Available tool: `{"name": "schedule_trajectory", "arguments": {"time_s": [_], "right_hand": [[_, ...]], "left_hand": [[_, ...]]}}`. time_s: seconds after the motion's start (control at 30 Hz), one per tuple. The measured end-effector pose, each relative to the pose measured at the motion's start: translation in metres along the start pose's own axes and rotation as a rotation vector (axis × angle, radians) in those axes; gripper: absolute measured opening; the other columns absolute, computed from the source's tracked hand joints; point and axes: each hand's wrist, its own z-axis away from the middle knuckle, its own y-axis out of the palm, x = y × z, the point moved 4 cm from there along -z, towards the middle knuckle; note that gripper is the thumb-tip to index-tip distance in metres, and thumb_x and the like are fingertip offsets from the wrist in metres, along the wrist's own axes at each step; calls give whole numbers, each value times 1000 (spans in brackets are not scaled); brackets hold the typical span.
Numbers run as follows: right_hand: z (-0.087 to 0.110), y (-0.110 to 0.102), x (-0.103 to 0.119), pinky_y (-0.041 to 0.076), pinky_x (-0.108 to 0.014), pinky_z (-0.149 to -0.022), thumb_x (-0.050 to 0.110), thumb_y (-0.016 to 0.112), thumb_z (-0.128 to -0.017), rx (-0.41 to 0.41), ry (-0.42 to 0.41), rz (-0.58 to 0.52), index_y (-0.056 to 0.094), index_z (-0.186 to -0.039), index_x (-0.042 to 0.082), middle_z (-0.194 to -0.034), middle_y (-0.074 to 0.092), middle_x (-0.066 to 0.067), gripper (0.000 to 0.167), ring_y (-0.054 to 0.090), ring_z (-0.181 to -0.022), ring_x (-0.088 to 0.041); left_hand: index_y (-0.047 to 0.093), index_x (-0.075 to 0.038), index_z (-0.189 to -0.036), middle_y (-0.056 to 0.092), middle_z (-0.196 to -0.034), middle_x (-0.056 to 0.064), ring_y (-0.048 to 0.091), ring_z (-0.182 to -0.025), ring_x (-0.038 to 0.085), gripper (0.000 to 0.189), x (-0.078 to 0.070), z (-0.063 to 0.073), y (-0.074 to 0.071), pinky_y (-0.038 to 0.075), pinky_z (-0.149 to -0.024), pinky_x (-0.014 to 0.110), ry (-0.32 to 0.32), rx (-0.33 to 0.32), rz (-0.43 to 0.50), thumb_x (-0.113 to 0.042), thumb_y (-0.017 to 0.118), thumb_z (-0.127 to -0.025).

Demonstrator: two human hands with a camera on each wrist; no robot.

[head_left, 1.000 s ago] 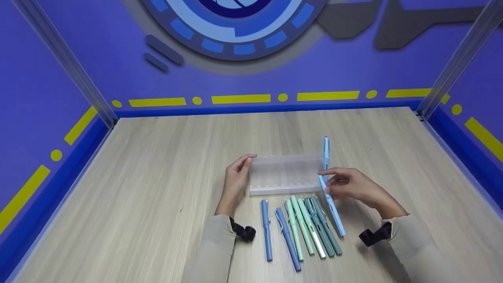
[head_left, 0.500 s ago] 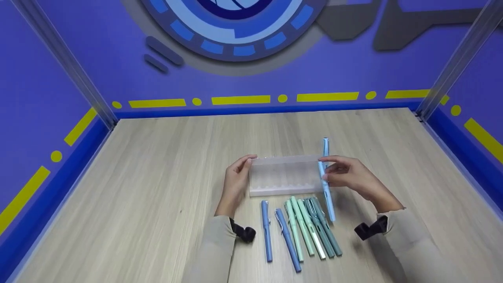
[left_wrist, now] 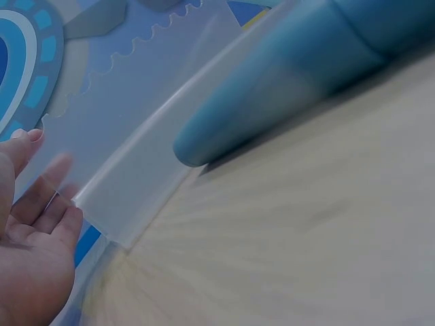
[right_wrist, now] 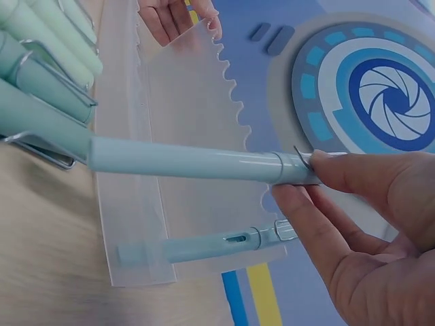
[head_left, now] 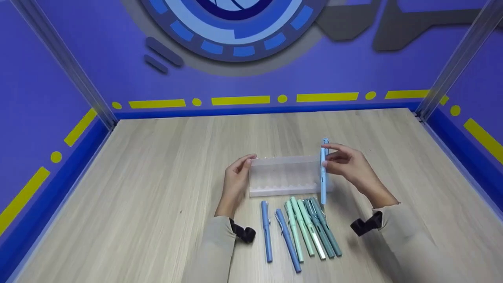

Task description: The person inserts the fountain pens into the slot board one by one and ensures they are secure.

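A translucent pen stand [head_left: 285, 173] with scalloped edges stands upright on the table. My left hand [head_left: 235, 179] holds its upper left corner, thumb in front and fingers partly hidden behind. Between thumb and fingertips, my right hand [head_left: 353, 167] pinches a light blue pen [head_left: 323, 184] near its clip end. This pen hangs nearly upright in front of the stand's right end, its lower end pointing down. Behind it, a second light blue pen [right_wrist: 204, 246] sits in the stand's end slot, mostly covered by the held one in the head view.
Two blue pens [head_left: 267, 232] lie in front of the stand, beside several mint green pens [head_left: 304, 224] and dark teal pens [head_left: 327, 230]. The wooden table [head_left: 165, 188] is bounded by blue printed walls [head_left: 235, 84] at the back and sides.
My right hand has risen and moved slightly left, bringing the light blue pen from a slant to nearly upright before the stand's right end. My left hand keeps its place on the stand.
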Motion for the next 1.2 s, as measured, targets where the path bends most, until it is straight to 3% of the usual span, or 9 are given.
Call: {"name": "schedule_trajectory", "arguments": {"time_s": [0.53,1.2], "right_hand": [[-8,1,6,57,-18,-79,5,64,-91,-96,-26,24,53,-136,9,-112,62,-20,47,65,-87,-2],[-11,-2,5,56,-16,-80,3,65,-90,-220,-54,-26,54,-134,8,-104,63,-9,46,64,-88,-1]], "left_hand": [[65,-2,-118,65,-124,11,56,-123,22,25,0,-1,-1,45,-106,28,41,-8,20,-14,54,-99],[67,-7,-116,64,-127,8,52,-128,22,27,-5,3,0,42,-110,33,-39,-19,-45,-21,52,-100]]}}
